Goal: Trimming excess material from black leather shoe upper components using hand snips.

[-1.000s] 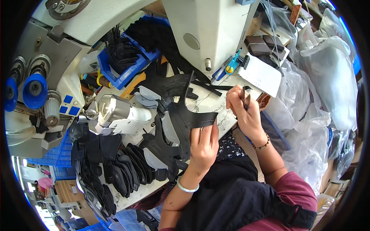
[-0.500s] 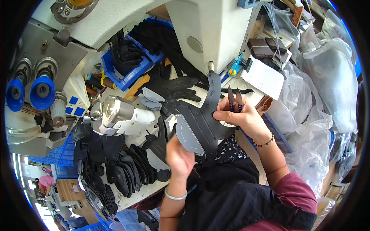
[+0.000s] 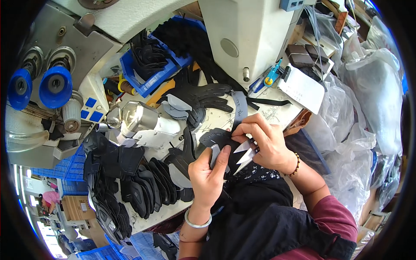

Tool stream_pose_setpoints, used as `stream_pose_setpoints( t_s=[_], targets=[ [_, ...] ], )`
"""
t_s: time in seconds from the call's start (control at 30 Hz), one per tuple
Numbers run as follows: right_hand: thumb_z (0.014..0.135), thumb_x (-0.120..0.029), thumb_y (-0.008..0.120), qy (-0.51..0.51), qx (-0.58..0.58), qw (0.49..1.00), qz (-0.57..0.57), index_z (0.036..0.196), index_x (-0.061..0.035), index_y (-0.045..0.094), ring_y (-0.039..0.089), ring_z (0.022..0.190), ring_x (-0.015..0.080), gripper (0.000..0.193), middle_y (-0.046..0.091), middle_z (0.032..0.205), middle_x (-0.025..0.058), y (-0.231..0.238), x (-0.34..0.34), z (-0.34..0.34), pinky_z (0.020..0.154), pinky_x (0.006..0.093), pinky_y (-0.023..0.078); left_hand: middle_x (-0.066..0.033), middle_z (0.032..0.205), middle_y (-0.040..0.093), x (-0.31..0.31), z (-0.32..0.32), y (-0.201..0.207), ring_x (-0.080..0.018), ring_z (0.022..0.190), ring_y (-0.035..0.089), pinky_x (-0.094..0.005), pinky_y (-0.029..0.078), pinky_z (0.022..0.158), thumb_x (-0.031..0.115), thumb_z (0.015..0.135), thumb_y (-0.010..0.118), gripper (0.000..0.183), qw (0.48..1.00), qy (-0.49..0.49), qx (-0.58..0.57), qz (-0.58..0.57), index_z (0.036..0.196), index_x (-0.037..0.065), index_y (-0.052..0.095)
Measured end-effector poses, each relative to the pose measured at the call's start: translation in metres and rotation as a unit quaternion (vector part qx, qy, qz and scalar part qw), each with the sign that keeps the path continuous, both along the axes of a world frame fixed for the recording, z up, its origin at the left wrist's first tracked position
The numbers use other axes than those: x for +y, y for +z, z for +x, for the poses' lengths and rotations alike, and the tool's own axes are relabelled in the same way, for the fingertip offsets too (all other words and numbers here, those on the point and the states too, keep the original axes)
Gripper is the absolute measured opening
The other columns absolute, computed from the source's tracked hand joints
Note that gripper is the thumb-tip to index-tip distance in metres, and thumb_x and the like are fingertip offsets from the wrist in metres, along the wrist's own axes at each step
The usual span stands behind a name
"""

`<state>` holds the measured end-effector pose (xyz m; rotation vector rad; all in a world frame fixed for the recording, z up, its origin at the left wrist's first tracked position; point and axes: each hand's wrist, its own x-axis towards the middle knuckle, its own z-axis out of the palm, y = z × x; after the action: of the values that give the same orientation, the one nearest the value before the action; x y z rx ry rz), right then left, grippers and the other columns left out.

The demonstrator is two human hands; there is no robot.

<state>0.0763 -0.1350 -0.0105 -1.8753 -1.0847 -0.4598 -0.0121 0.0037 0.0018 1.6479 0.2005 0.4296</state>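
My left hand (image 3: 207,180) pinches a black glove piece (image 3: 216,137) with a grey stitched patch, thumb on top. The piece is bunched up between my hands, and its long strap (image 3: 239,107) sticks out toward the sewing machine. My right hand (image 3: 271,147) holds thread snips (image 3: 245,157) in the palm, blades apart and pointing down-left, close to my left thumb. The right thumb and forefinger also grip the piece near the strap. Whether the blades touch any thread cannot be made out. Beyond lies another black glove piece (image 3: 203,99) with grey patches.
A sewing machine head (image 3: 240,28) rises ahead, with its metal and white arm (image 3: 145,123) at left. Stacked black pieces (image 3: 143,190) line the left table edge. Blue bins (image 3: 149,82) stand behind. A clipboard (image 3: 303,89) and plastic bags (image 3: 372,104) are at right.
The glove piece has gone from spread out to bunched between my hands. The snips have turned from pointing away to pointing down-left. My left thumb now presses on the piece.
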Motion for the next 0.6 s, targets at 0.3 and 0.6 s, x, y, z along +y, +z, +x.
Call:
stream_pose_setpoints(
  t_s=[0.3, 0.6],
  targets=[
    [0.087, -0.003, 0.059, 0.113, 0.176, 0.956, 0.208, 0.084, -0.0007, 0.056, 0.052, 0.068, 0.0158, 0.005, 0.053, 0.085, 0.0076, -0.01, -0.007, 0.003, 0.06, 0.0255, 0.041, 0.005, 0.067, 0.053, 0.005, 0.006, -0.004, -0.0002, 0.06, 0.039, -0.0175, 0.032, 0.052, 0.011, 0.09, 0.062, 0.015, 0.998, 0.034, -0.009, -0.051, 0.084, -0.002, 0.06],
    [0.071, -0.003, 0.071, -0.023, 0.011, 0.997, 0.079, 0.093, -0.0059, 0.06, 0.059, 0.067, 0.0229, 0.024, 0.055, 0.087, 0.0061, -0.007, 0.006, 0.011, 0.053, 0.0305, 0.047, -0.0005, 0.08, 0.062, 0.004, 0.002, -0.003, -0.0024, 0.068, 0.049, -0.016, 0.038, 0.061, 0.004, 0.085, 0.064, 0.008, 1.0, 0.004, -0.008, -0.011, 0.088, -0.003, 0.063]
  ],
)
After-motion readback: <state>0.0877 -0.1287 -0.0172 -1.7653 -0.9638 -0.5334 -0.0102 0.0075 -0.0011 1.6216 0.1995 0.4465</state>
